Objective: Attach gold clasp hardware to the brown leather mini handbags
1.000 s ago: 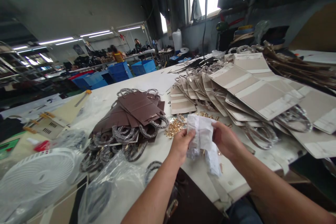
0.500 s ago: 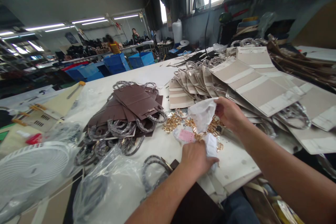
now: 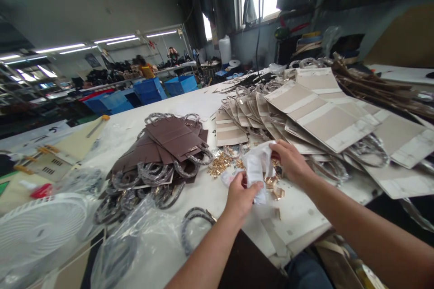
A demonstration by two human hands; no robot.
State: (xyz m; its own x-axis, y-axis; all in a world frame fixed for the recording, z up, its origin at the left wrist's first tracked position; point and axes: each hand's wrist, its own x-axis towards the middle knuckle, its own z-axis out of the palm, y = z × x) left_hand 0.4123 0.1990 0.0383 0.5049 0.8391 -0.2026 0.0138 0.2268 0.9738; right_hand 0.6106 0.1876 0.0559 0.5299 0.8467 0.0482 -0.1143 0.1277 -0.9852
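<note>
My left hand (image 3: pixel 242 194) pinches a small white packet (image 3: pixel 255 174) between thumb and fingers, above the white table (image 3: pixel 298 216). The fingers of my right hand (image 3: pixel 288 158) are closed on the upper right part of the same thin white wrapping. Gold metal pieces (image 3: pixel 219 165) lie in a loose heap to the left of the packet, and a few more gold pieces (image 3: pixel 278 193) lie below my right hand. A pale plastic bag behind my left hand is partly hidden.
Brown bag panels (image 3: pixel 176 135) with wrapped handles are piled left of centre, beige panels (image 3: pixel 318 108) at the right. Clear plastic (image 3: pixel 152 239) and a white fan (image 3: pixel 44 226) are at the front left. Two people sit or stand far back near blue bins (image 3: pixel 149 90).
My left hand has moved up and left with the packet, now upright. My right hand has come slightly lower, and the packet and thin wrapping are closer together. The pink label is now mostly hidden.
</note>
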